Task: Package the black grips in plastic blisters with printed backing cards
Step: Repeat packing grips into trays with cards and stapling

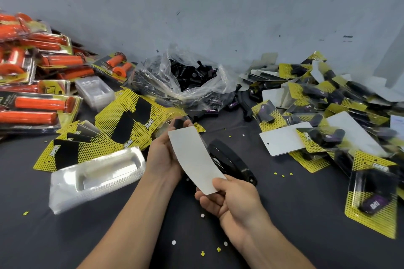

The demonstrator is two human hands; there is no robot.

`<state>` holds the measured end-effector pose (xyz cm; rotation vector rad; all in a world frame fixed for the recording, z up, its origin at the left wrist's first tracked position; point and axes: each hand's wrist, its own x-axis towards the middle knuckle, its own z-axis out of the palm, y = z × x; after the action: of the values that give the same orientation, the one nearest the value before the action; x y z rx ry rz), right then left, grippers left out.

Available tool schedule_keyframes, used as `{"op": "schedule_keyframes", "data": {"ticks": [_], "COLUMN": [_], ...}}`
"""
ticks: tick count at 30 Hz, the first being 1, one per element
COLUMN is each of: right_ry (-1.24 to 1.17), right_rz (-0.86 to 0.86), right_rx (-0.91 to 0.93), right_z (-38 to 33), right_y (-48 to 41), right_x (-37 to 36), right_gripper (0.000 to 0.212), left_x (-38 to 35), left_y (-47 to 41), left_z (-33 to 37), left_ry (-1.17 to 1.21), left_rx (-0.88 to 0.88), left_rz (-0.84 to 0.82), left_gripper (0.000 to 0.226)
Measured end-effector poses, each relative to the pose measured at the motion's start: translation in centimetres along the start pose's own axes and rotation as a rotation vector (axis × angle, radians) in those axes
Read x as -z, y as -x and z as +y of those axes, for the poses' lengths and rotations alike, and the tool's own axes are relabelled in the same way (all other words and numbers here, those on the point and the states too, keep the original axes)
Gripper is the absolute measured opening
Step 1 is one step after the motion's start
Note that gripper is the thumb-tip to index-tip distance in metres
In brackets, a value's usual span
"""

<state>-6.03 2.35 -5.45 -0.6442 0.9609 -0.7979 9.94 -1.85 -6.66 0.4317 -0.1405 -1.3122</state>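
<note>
Both hands hold one backing card [194,159] above the table, its white back facing me. My left hand [164,155] grips its far end, with a black grip [178,124] showing at the fingertips. My right hand [231,199] pinches the near end between thumb and fingers. A black stapler [234,161] lies on the table just behind the card. Yellow and black printed cards [122,122] are fanned out to the left. A stack of clear blisters [94,179] sits in front of them. A clear bag of loose black grips [192,76] lies at the back.
Packaged orange grips [35,85] are piled at the far left, beside a second blister stack [94,89]. Finished packs of black grips [328,120] cover the right side. Punched paper bits dot the dark table [153,225]. A grey wall stands behind.
</note>
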Motion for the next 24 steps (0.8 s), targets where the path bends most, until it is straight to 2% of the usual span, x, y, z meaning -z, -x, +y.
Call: {"op": "schedule_keyframes", "data": {"ticks": [4,6,9,14,18,22,24], "right_ry": [-0.008,-0.006,-0.004,0.034,0.265,0.506,0.624], "right_rz": [0.017,0.030,0.053,0.071,0.083,0.012,0.068], "right_rx": [0.011,0.013,0.036,0.081,0.227,0.457,0.538], "right_z": [0.0,0.0,0.1,0.2,0.4,0.2,0.0], "right_y": [0.0,-0.1,-0.2,-0.2,-0.7,-0.5,-0.7], "right_x": [0.1,0.1,0.2,0.5,0.8,0.8,0.9], "right_gripper": [0.024,0.024,0.025,0.026,0.023,0.025,0.015], "left_x": [-0.4,-0.3,-0.3,-0.4,-0.2,-0.1,0.0], "left_y": [0.5,0.7,0.8,0.7,0.7,1.2,1.2], "left_z": [0.0,0.0,0.0,-0.1,0.5,0.5,0.3], "left_ry": [-0.111,-0.151,-0.251,-0.396,-0.434,-0.483,-0.472], "left_rx": [0.032,0.038,-0.006,-0.050,-0.027,0.171,0.220], "left_rz": [-0.044,-0.099,-0.077,-0.008,-0.064,-0.254,-0.321], "left_gripper": [0.033,0.021,0.061,0.068,0.065,0.075,0.073]}}
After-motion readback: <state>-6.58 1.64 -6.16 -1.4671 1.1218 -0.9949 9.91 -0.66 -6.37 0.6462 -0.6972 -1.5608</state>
